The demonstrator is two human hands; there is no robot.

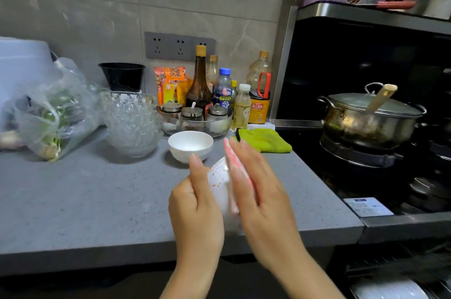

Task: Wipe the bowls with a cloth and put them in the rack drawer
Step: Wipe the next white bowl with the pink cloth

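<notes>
My left hand (195,203) grips a white bowl (219,176) tipped on its side above the counter's front edge. My right hand (258,189) presses a pink-and-white cloth (231,164) flat against the bowl with straight fingers. Most of that bowl is hidden between my hands. A second white bowl (190,145) stands upright on the grey counter (97,196) just behind my hands. At the bottom right, the open rack drawer (390,289) shows white dishes inside.
A stack of glass bowls (131,120) and a bag of greens (51,118) stand at the left. Sauce bottles (200,79) and spice jars line the wall. A green cloth (263,140) lies beside the stove, where a lidded steel pot (366,115) sits.
</notes>
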